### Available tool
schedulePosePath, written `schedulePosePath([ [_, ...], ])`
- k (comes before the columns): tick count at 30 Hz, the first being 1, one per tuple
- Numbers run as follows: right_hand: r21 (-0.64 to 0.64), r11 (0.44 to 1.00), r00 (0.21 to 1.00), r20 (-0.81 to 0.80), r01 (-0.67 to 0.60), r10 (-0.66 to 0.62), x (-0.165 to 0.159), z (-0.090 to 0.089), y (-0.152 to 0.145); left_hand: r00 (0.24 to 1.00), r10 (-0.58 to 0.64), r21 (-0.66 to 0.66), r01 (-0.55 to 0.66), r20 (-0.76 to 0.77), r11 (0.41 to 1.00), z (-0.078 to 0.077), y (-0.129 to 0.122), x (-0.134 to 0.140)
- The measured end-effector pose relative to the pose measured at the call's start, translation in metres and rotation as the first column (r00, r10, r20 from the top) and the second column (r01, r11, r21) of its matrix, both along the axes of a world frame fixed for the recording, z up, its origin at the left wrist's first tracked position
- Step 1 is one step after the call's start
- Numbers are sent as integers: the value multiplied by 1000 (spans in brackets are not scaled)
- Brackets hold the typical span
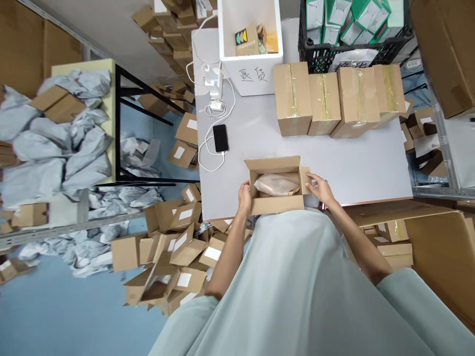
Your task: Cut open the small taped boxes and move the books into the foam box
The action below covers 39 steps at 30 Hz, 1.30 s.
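Open box (277, 204), centre frame; your left hand (244, 199) grips its left end, right hand (319, 190) pinches its right flap

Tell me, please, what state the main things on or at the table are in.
Cardboard box: open, flaps spread.
Wrapped item: lying inside that box.
Four boxes: closed, taped.
White bin: open, partly filled.
Black crate: open, filled with green-and-white cartons.
Black device: lying flat, cable attached.
Left hand: holding the box's left end.
Right hand: fingers at its right flap.
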State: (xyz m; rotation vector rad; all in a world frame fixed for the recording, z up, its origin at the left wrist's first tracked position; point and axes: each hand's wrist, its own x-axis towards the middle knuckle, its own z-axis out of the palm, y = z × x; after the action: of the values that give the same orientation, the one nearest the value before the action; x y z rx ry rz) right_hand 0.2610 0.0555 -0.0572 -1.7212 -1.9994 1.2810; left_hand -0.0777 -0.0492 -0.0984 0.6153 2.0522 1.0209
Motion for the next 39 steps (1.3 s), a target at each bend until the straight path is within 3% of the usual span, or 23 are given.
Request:
schedulePosePath([
  [5,45,998,996,77,-49,46,2,10,22,996,92,-3,-92,-6,996,-7,12,25],
  [9,240,949,962,228,-204,149,-12,39,17,993,110,13,-109,-38,994,6,15,28],
  [12,302,871,915,245,-387,321,-41,57,6,964,16,59,0,-266,998,28,13,30],
  [14,238,831,857,262,-502,443,-66,60,5,873,-143,78,202,-467,976,43,13,35],
  [17,29,808,763,348,-589,544,-102,51,16,700,-475,27,575,-533,818,57,22,45],
  [19,-150,794,709,376,-589,597,-118,43,27,585,-661,-89,713,-470,695,58,33,52],
  [21,-283,768,674,369,-574,640,-128,37,35,510,-766,-253,740,-392,623,52,45,56],
  [23,-335,750,657,362,-571,661,-130,34,38,473,-820,-365,737,-322,569,44,57,58],
  [26,-337,748,648,373,-572,664,-128,32,38,449,-853,-392,758,-265,521,32,67,58],
  [32,-344,753,651,378,-560,658,-126,33,38,458,-863,-360,784,-214,506,21,69,45],
  [39,-350,764,629,435,-541,644,-152,40,33,520,-786,-234,763,-334,603,35,76,41],
])
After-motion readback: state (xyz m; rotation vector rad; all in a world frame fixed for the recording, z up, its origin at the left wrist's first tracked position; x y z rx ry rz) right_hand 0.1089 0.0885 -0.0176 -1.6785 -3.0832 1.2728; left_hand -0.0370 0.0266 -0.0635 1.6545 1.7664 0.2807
